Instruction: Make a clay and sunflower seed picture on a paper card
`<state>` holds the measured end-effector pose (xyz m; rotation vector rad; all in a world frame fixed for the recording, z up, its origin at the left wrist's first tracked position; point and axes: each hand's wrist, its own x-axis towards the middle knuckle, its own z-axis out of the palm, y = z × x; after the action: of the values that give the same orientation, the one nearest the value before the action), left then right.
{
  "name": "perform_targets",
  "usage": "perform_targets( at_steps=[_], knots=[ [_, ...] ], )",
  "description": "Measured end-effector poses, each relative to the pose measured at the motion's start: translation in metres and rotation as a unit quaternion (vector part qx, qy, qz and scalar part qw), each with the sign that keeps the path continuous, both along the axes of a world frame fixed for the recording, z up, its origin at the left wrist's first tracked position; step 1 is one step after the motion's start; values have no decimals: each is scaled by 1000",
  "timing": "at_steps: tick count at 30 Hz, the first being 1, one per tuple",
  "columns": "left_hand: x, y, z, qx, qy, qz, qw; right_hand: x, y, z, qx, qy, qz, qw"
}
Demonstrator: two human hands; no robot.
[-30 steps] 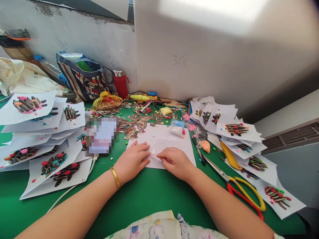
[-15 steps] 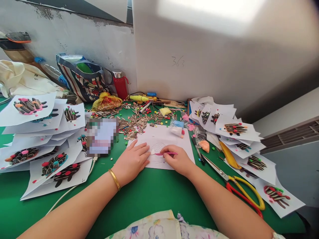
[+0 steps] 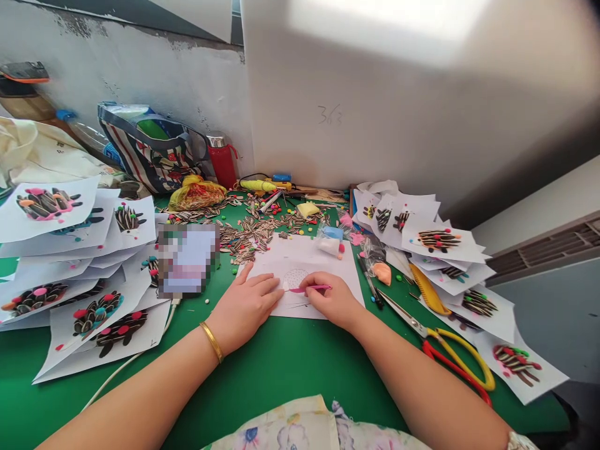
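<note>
A white sheet of paper (image 3: 342, 294) lies in front of me with a round, dotted drawing (image 3: 296, 279) on it. My left hand (image 3: 250, 303) rests flat across the paper's left side, fingers stretched out and holding nothing. In a pinch, my right hand (image 3: 334, 300) grips a thin pink modelling tool (image 3: 321, 287). The tool's tip reaches the lower edge of the drawing, close to the left fingertips. Something small and whitish is by the tip, too small to make out.
Finished seed-and-clay pictures are stacked left (image 3: 89, 269) and right (image 3: 450, 250). Sunflower seeds (image 3: 248, 237) spread behind the paper. Scissors (image 3: 426, 331), a pen (image 3: 370, 281) and bagged clay (image 3: 334, 240) lie to the right. A phone (image 3: 187, 259) on a cable lies left; a red flask (image 3: 222, 161) stands behind.
The whole view has shifted slightly. My left hand stays flat on the paper, and my right hand keeps the pink modelling tool at almost the same spot on the drawing.
</note>
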<state>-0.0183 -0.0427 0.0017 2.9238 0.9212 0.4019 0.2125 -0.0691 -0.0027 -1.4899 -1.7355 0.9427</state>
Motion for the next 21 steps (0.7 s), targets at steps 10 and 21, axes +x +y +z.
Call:
perform_targets(
  at_steps=[10,21],
  knots=[
    [4,-3,-3,-8,-8,21,1000,0,1,0,-7,10,-5,1000],
    [11,-6,-3,-14,4,51,999,1,2,-2,-5,16,-12,1000]
  ],
)
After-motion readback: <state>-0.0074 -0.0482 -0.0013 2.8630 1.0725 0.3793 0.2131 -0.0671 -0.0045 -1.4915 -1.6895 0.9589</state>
